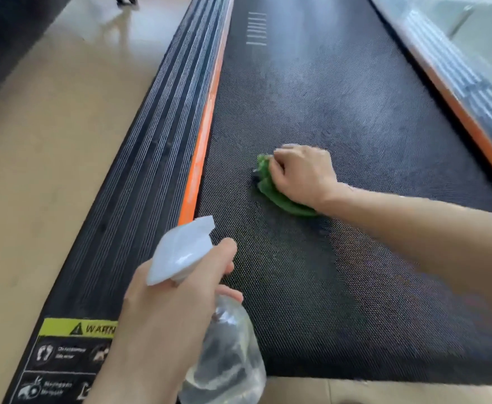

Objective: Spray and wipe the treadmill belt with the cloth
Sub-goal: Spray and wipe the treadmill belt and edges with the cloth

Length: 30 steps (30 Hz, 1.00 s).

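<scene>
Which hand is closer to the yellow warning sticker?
Left. The left hand, gripping the clear spray bottle, is beside the yellow warning sticker; the right hand is farther up the belt.

A gym or home workout room: a treadmill belt flanked by ribbed side rails with orange trim, a warning sticker, and smooth tan flooring.

left hand gripping, right hand (curled) — pressing

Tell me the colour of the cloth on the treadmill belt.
Green; the cloth shows best in the head view, under the right hand.
</scene>
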{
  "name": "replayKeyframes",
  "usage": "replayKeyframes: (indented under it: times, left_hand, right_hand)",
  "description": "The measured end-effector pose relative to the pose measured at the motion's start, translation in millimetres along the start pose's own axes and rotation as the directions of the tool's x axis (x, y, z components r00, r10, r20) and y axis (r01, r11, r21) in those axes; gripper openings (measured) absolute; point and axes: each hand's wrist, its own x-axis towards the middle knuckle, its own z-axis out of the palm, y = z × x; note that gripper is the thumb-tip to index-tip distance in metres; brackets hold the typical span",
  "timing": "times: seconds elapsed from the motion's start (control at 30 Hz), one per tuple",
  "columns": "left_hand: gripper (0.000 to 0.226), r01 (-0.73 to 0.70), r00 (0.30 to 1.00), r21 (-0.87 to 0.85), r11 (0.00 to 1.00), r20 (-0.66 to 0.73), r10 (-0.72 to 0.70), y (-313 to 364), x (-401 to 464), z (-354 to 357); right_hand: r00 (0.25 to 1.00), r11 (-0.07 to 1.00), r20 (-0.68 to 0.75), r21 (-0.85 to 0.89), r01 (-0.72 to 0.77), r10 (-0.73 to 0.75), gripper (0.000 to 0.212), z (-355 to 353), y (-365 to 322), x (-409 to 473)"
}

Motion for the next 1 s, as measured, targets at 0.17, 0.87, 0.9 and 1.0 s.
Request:
replayKeyframes:
  times: [0.17, 0.87, 0.9, 1.0]
  left_hand:
    - [0.029, -0.009, 1.000, -0.034, 0.999, 0.029, 0.010, 24.5, -0.5, 22.5]
    - [0.027, 0.217, 0.967, 0.188, 0.958, 0.096, -0.238, 168.4, 83.4, 107.5]
    - [0.027, 0.183, 0.974, 0.183, 0.966, 0.101, -0.203, 175.9, 86.0, 108.7]
    - [0.024, 0.081, 0.975, 0.205, 0.975, 0.188, -0.121, 195.2, 95.1, 115.7]
  right_hand:
    - [0.978, 0.978, -0.006, -0.023, -0.207, 0.207, 0.034, 9.3, -8.3, 21.5]
    - [0.991, 0.979, 0.054, 0.153, -0.133, 0.126, 0.025, 5.9, 39.5, 33.3]
    - [0.981, 0.970, 0.046, 0.151, -0.193, 0.188, 0.024, 1.5, 33.6, 28.6]
    - [0.948, 0.920, 0.083, 0.232, -0.318, 0.307, 0.016, -17.4, -5.3, -13.3]
